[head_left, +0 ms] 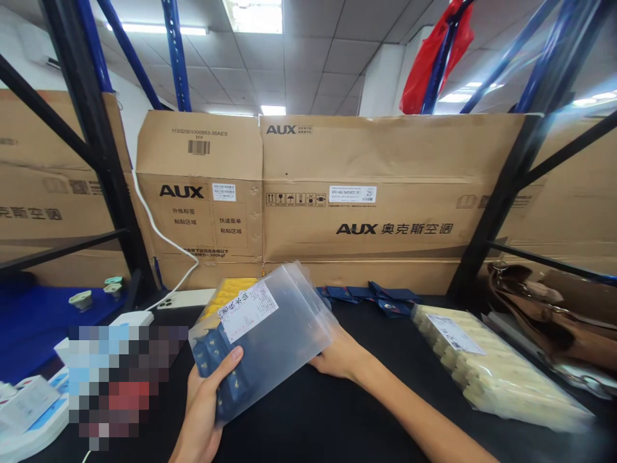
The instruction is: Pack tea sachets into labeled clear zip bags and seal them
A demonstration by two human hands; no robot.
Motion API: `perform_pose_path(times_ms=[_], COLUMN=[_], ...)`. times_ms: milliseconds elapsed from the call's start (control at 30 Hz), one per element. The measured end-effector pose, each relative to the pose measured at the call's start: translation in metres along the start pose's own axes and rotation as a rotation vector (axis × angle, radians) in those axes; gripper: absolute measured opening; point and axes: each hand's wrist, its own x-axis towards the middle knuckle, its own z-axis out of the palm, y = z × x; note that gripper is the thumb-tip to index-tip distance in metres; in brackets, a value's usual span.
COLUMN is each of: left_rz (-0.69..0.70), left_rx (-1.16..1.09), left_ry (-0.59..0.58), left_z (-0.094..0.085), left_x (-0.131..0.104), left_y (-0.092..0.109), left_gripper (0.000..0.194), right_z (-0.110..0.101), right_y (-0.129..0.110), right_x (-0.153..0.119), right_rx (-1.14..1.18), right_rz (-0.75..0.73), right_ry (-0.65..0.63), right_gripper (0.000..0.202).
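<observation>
My left hand (pixel 207 399) grips the lower left end of a translucent frosted plastic bag (pixel 289 341), its thumb on the front face. Dark blue packets with small light marks (pixel 236 386) show through the bag at that end. A white printed label (pixel 248 312) with handwritten characters is stuck on the front. My right hand (pixel 337 354) is at the bag's right end, where the bag hides most of its fingers. Beyond the bag, a yellow ribbed pack (pixel 229 296) is partly covered.
Several dark blue packets (pixel 390 299) lie at the back. On the right is a clear-wrapped cream-coloured pack (pixel 501 366) with a label, beside a brown bag (pixel 544 321). White power strips (pixel 43 418) are on the left. Cardboard (pixel 385 154) walls off the back between dark posts (pixel 506 180).
</observation>
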Motion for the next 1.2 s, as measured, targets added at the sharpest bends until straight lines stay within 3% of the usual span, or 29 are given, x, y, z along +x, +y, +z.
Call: perform_pose_path(times_ms=[167, 233, 300, 433, 467, 533, 633, 767, 900, 1200], left_rz=[0.001, -0.004, 0.007, 0.052, 0.059, 0.067, 0.075, 0.102, 0.125, 0.075], left_rx=[0.002, 0.013, 0.027, 0.05, 0.057, 0.078, 0.11, 0.134, 0.148, 0.085], left_ry=[-0.016, -0.018, -0.017, -0.037, -0.045, -0.049, -0.017, 0.025, 0.043, -0.014], left_z=[-0.002, -0.003, -0.003, -0.002, -0.002, -0.002, -0.001, 0.002, 0.004, 0.002], left_x=[0.001, 0.001, 0.0, -0.002, -0.002, -0.003, -0.003, -0.004, -0.007, -0.007], left_y=[-0.002, -0.002, -0.002, -0.003, -0.003, -0.004, -0.003, 0.001, 0.004, 0.001], left_gripper=[0.071, 0.073, 0.075, 0.082, 0.083, 0.085, 0.086, 0.089, 0.094, 0.09], right_z=[-0.03, -0.041, -0.051, -0.067, -0.07, -0.074, -0.077, -0.079, -0.085, -0.092], right_y=[0.011, 0.015, 0.016, 0.01, 0.007, 0.001, -0.008, -0.015, -0.012, -0.001], right_x=[-0.009, -0.006, 0.0, 0.011, 0.011, 0.008, 0.002, 0.0, 0.0, -0.009], right_rx=[0.047, 0.113, 0.232, 0.787, 0.962, 1.237, 1.391, 1.32, 1.233, 1.333], right_rz=[0.127, 0.124, 0.079, 0.064, 0.081, 0.104, 0.091, 0.053, 0.031, 0.145], right_ry=[-0.21, -0.188, -0.008, 0.563, 0.65, 0.707, 0.58, 0.363, 0.391, 0.367], right_gripper=[0.068, 0.066, 0.055, 0.054, 0.059, 0.065, 0.067, 0.064, 0.063, 0.07])
